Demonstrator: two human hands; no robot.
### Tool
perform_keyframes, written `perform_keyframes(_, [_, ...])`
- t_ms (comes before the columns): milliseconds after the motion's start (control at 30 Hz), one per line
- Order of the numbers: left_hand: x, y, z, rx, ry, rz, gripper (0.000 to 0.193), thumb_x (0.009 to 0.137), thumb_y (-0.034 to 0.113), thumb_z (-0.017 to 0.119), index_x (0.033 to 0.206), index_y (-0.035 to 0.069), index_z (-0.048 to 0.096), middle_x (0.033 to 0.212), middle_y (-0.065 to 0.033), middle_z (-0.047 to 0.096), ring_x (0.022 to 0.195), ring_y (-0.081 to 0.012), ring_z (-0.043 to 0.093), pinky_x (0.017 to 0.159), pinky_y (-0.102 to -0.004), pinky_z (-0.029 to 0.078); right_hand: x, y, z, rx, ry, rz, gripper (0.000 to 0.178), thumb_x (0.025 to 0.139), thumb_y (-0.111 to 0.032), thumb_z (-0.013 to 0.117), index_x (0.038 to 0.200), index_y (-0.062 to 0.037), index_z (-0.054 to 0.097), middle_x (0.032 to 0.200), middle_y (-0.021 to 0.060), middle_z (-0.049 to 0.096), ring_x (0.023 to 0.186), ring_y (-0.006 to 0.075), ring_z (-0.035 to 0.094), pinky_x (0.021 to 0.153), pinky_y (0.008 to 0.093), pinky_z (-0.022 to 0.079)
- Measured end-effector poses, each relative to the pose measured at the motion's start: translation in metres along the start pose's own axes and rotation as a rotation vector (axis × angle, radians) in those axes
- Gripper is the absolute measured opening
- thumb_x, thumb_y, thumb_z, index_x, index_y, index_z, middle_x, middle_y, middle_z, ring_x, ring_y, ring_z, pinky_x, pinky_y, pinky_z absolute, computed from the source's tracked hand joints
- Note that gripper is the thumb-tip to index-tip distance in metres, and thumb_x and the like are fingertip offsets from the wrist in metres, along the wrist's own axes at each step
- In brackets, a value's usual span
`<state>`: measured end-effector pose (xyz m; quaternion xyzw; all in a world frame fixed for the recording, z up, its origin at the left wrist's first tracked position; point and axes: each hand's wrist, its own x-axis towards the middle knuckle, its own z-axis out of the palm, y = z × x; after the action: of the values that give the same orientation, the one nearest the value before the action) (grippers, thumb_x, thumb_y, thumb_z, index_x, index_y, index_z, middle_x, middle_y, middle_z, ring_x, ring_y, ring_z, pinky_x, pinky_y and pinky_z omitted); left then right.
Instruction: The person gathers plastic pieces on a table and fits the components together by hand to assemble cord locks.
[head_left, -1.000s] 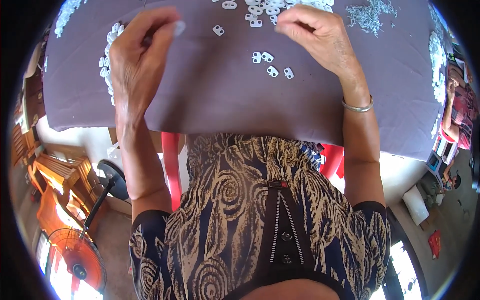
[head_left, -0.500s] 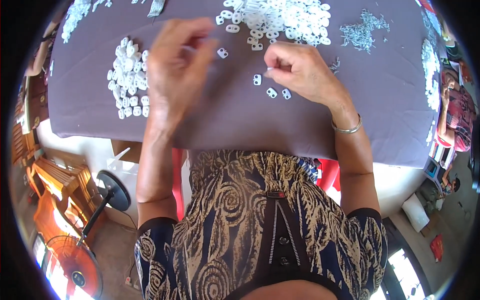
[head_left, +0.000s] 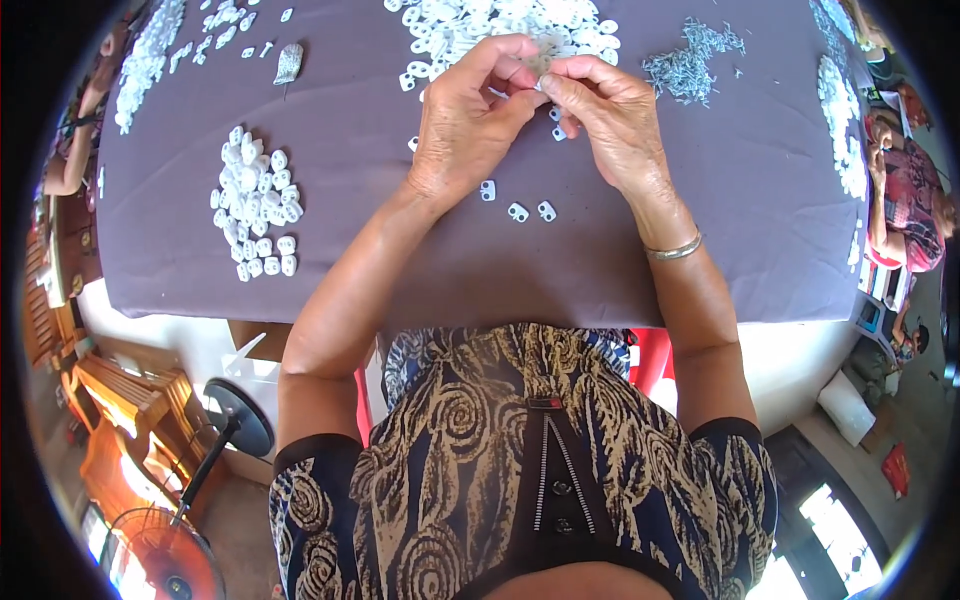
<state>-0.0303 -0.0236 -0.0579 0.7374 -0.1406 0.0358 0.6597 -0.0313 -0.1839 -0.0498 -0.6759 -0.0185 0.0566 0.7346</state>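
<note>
My left hand [head_left: 468, 128] and my right hand [head_left: 622, 122] meet fingertip to fingertip over the table, both closed in a pinch. Between them is a small white plastic piece [head_left: 540, 85], mostly hidden by the fingers. Just behind the hands spreads a large pile of white oval plastic pieces with holes [head_left: 470, 30]. Nearer me lie a loose white two-holed piece [head_left: 488, 190] and two similar ones beside it. To the right of my right hand is a heap of small silvery screws or pins [head_left: 690, 68].
A heap of thicker white pieces [head_left: 250, 185] sits on the left of the dark tablecloth [head_left: 350, 150]. Behind it lies a small silvery-grey bundle [head_left: 289, 63]. Other people's arms reach in at the left edge [head_left: 70, 160] and right edge [head_left: 880, 150]. A fan [head_left: 165, 555] stands at lower left.
My left hand has swung right from beside the left heap to meet my right hand. Both hands now pinch together near the big pile; the view has shifted slightly.
</note>
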Motion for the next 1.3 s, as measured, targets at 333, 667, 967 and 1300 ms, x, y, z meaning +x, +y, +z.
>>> perform_keyframes(333, [0.0, -0.005, -0.001, -0.179, 0.024, 0.053, 0.033, 0.083, -0.005, 0.061, 0.114, 0.005, 0.057, 0.085, -0.0019, 0.061, 0.075, -0.0084, 0.06, 0.065, -0.0221, 0.05, 0.001, 0.003, -0.002, 0.003, -0.08, -0.042, 0.007, 0.089, -0.006, 0.061, 0.092, -0.0019, 0.065, 0.078, 0.0042, 0.064, 0.06, 0.0056, 0.052, 0.049, 0.0209, 0.043])
perform_keyframes(667, [-0.004, 0.002, -0.003, -0.238, 0.034, -0.01, 0.03, 0.086, -0.005, 0.059, 0.115, 0.004, 0.055, 0.086, -0.0013, 0.062, 0.076, -0.0059, 0.058, 0.063, -0.0195, 0.047, -0.002, 0.012, 0.007, 0.123, -0.05, -0.121, 0.006, 0.09, -0.003, 0.058, 0.093, -0.0012, 0.063, 0.078, 0.0045, 0.063, 0.057, 0.0062, 0.051, 0.049, 0.0205, 0.043])
perform_keyframes(967, [-0.001, 0.001, -0.005, -0.281, 0.065, -0.031, 0.027, 0.087, -0.003, 0.057, 0.113, 0.004, 0.055, 0.082, 0.0, 0.059, 0.064, -0.005, 0.049, 0.056, -0.0196, 0.042, 0.004, -0.012, -0.014, -0.32, 0.069, -0.303, 0.007, 0.087, -0.005, 0.061, 0.092, -0.0053, 0.067, 0.07, -0.0041, 0.058, 0.057, 0.0017, 0.048, 0.049, 0.0175, 0.04])
perform_keyframes(1300, [0.001, -0.001, -0.006, -0.298, 0.111, -0.031, 0.026, 0.086, -0.002, 0.059, 0.112, 0.004, 0.054, 0.081, -0.0007, 0.06, 0.062, -0.0053, 0.049, 0.056, -0.02, 0.042, -0.007, -0.027, -0.11, -0.764, 0.114, -0.344, 0.004, 0.084, -0.005, 0.065, 0.089, -0.0041, 0.066, 0.077, -0.0049, 0.058, 0.065, 0.0039, 0.048, 0.058, 0.0206, 0.042])
